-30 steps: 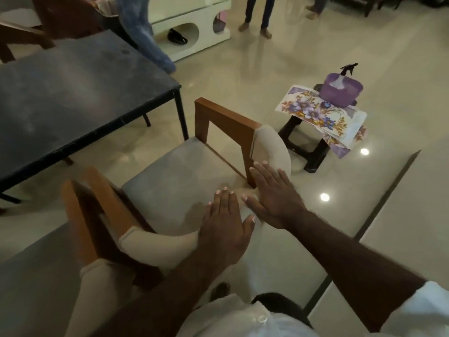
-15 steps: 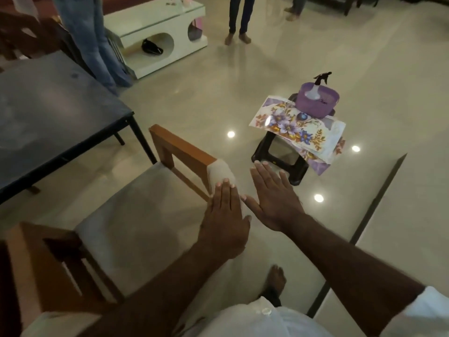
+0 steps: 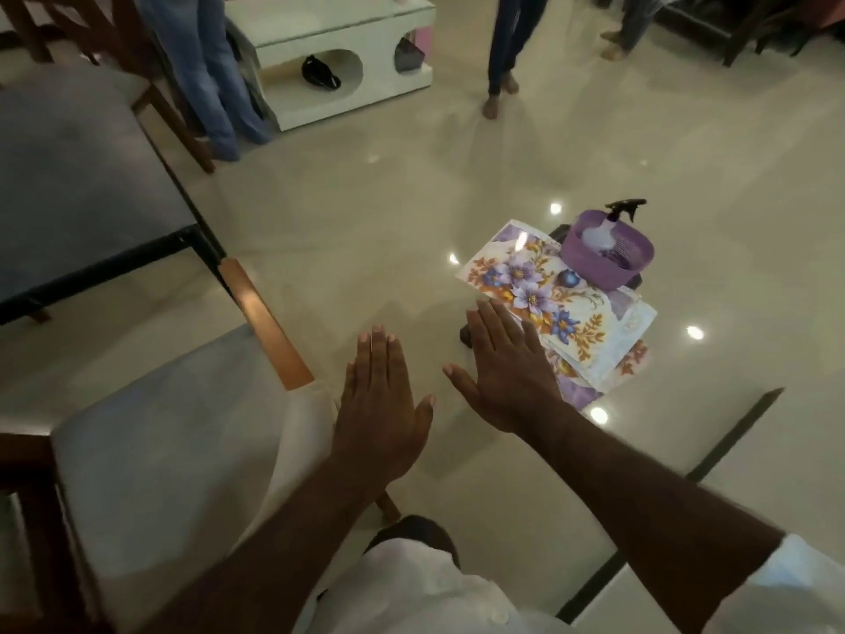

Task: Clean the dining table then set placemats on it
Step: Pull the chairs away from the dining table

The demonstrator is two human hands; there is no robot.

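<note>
Placemats [image 3: 544,290] are just beside the right hand [image 3: 507,377] now, it and the left hand [image 3: 379,404] drifting off the chair [image 3: 160,427], fingers flat, empty, so pickup's probably next.

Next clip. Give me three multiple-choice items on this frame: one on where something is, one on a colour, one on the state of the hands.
1. Where is the purple basket?
A. on the floor
B. on a shelf
C. on the dark stool with the floral placemats

2. What colour is the trigger head of the spray bottle?
A. red
B. black
C. yellow

3. How are the hands?
A. left hand and right hand both open, holding nothing
B. left grips a placemat
C. right grips the bottle

Answers: 1 C, the basket sits on the stool behind the placemats; 2 B, the trigger shows black above the basket rim; 3 A, all fingers are straight and empty.
</note>
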